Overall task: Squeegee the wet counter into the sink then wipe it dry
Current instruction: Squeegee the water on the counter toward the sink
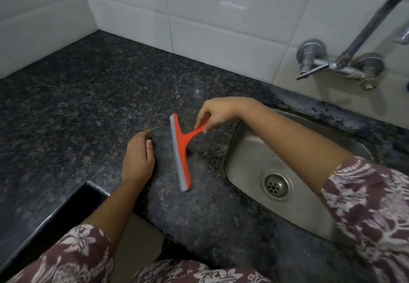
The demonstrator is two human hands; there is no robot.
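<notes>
- Squeegee [180,149] lies on the counter [88,96], just left of the sink [250,149]. Grey blade edge faces left, away from the basin; orange handle points right, toward it.
- Your right hand [215,114] has thumb and fingers pinched on the handle tip, arm reaching across the sink. It's a light fingertip hold, not a full grip.
- Your left hand [138,156] rests flat on the counter just left of the blade, fingers loosely together, holding nothing.
- Step, as I read it: still in squeegee phase, either setting up or between strokes. Wet sheen and droplets show on the stone between blade and sink rim; wiping has not started. No cloth in view.
- Next move needs a firmer grip on the handle, blade tilted onto its rubber edge, then a pull rightward so water goes over the rim into the basin.
- Move your left hand clear of the blade path first.
- Far-left counter and the strip along the tiles [199,16] look unswept; can't tell how wet they are.
- Tap [345,61] is well clear of the stroke.
</notes>
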